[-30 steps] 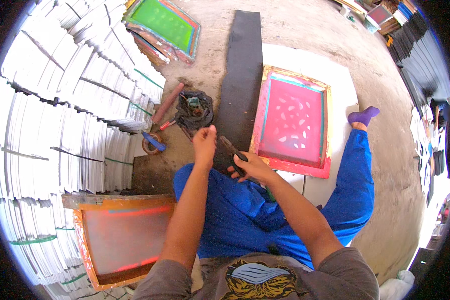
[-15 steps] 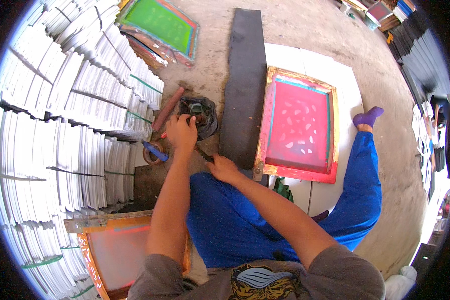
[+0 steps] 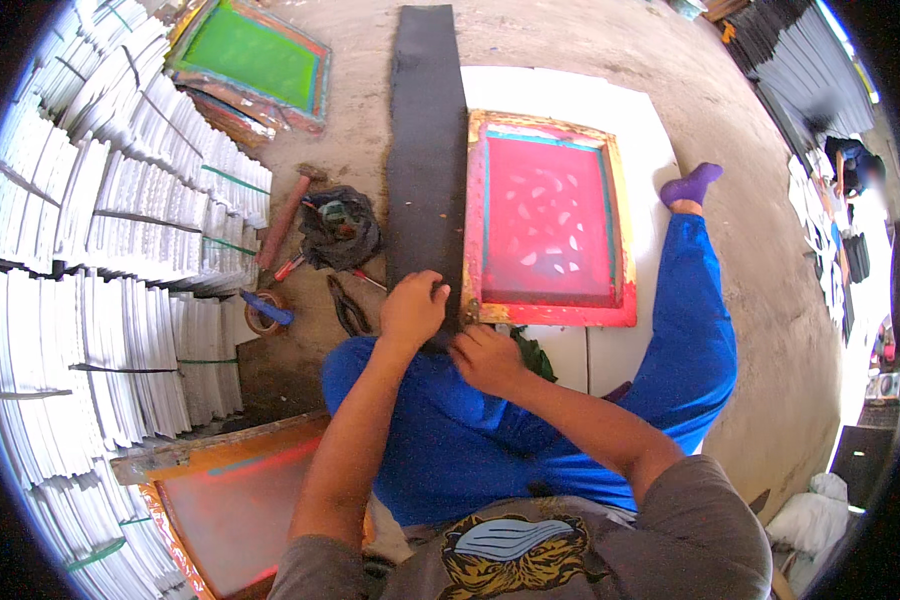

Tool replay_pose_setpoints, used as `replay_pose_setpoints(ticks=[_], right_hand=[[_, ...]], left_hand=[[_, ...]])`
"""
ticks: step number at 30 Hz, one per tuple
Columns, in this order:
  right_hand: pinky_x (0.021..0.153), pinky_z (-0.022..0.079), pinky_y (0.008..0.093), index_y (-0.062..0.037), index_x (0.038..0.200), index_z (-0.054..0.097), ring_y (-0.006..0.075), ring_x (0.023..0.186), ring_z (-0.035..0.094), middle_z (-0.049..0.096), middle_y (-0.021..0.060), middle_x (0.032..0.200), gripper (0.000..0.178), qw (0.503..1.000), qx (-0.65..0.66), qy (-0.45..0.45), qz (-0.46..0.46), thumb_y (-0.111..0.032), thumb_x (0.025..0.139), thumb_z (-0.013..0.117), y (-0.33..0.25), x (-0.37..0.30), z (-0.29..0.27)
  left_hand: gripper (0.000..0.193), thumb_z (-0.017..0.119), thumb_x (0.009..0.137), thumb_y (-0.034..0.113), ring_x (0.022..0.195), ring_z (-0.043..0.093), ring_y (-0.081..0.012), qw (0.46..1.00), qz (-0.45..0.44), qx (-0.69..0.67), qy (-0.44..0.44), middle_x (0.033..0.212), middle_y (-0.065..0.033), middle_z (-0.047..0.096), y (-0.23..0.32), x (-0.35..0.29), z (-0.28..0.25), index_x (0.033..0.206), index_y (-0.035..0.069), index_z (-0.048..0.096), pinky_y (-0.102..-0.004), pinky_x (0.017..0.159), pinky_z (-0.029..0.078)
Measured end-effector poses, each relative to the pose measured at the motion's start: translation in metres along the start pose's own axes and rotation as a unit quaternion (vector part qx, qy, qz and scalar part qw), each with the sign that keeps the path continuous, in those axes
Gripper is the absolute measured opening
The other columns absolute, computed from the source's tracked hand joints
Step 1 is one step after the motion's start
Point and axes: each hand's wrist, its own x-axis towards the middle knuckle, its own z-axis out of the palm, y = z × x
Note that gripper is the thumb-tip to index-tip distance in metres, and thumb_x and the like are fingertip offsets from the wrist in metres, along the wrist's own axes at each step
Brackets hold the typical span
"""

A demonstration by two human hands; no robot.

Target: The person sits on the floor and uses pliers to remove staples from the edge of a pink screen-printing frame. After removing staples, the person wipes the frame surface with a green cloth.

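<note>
My left hand [image 3: 415,312] is over the near end of a long black board [image 3: 425,150], its fingers curled together. What they hold, if anything, is too small to make out. Close beside it, my right hand [image 3: 487,360] has bent, closed fingers at the near left corner of a wooden screen-printing frame [image 3: 625,235] with pink mesh. Whatever its fingertips grip is hidden. Dark-handled pliers [image 3: 348,305] lie on the floor left of my left hand. Beyond them sits a crumpled black plastic bag [image 3: 342,240] with small items inside. A hammer [image 3: 288,220] rests beside the bag.
Tall stacks of white sheets [image 3: 140,350] line the left side. A tape roll [image 3: 263,313] lies near them. Another screen frame [image 3: 200,445] is by my left arm, and a green one [image 3: 255,60] lies far left. White board [image 3: 650,150] lies under the pink frame.
Both hands have moved right, from the black bag and the floor beside it to the near end of the black board. The pliers now show on the floor. The view has shifted.
</note>
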Motion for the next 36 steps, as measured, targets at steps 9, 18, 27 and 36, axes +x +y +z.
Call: replay_pose_setpoints(ticks=[9,18,27,36], right_hand=[[0.085,0.056,0.046,-0.0076,0.117,0.062,0.0366,0.106,0.06,0.059,0.0169,0.112,0.031,0.998,-0.043,-0.044,0.02,-0.014,0.087,0.055,0.054,-0.081,-0.031],[0.085,0.056,0.0437,-0.0066,0.117,0.066,0.0328,0.103,0.062,0.06,0.015,0.112,0.033,0.982,-0.156,0.008,0.103,-0.008,0.087,0.053,0.115,-0.03,0.009],[0.076,0.059,0.0435,-0.0022,0.103,0.065,0.0321,0.095,0.066,0.062,0.0169,0.105,0.019,0.909,-0.212,0.08,0.351,-0.005,0.088,0.055,0.174,-0.099,-0.049],[0.078,0.059,0.0444,-0.0039,0.098,0.066,0.0337,0.103,0.063,0.062,0.0159,0.104,0.017,0.975,-0.174,0.064,0.121,-0.004,0.084,0.056,0.099,-0.035,-0.005]], left_hand=[[0.045,0.054,0.097,0.025,0.115,0.06,-0.0422,0.992,-0.102,0.032,-0.074,0.121,-0.024,0.063,0.031,-0.013,0.068,0.139,0.008,0.051,-0.0504,0.096,0.048],[0.05,0.061,0.093,0.011,0.114,0.061,-0.0427,0.999,0.005,-0.043,0.026,0.123,-0.0265,0.063,0.004,-0.025,0.083,0.141,0.007,0.051,-0.0476,0.097,0.048],[0.052,0.062,0.093,0.013,0.105,0.063,-0.0421,1.0,0.007,-0.015,-0.001,0.111,-0.0276,0.064,-0.009,-0.012,0.092,0.144,0.01,0.051,-0.0458,0.093,0.049],[0.052,0.063,0.093,0.014,0.112,0.062,-0.0405,0.997,0.035,-0.063,0.028,0.121,-0.0278,0.063,-0.024,-0.014,0.095,0.144,0.012,0.051,-0.044,0.097,0.047]])
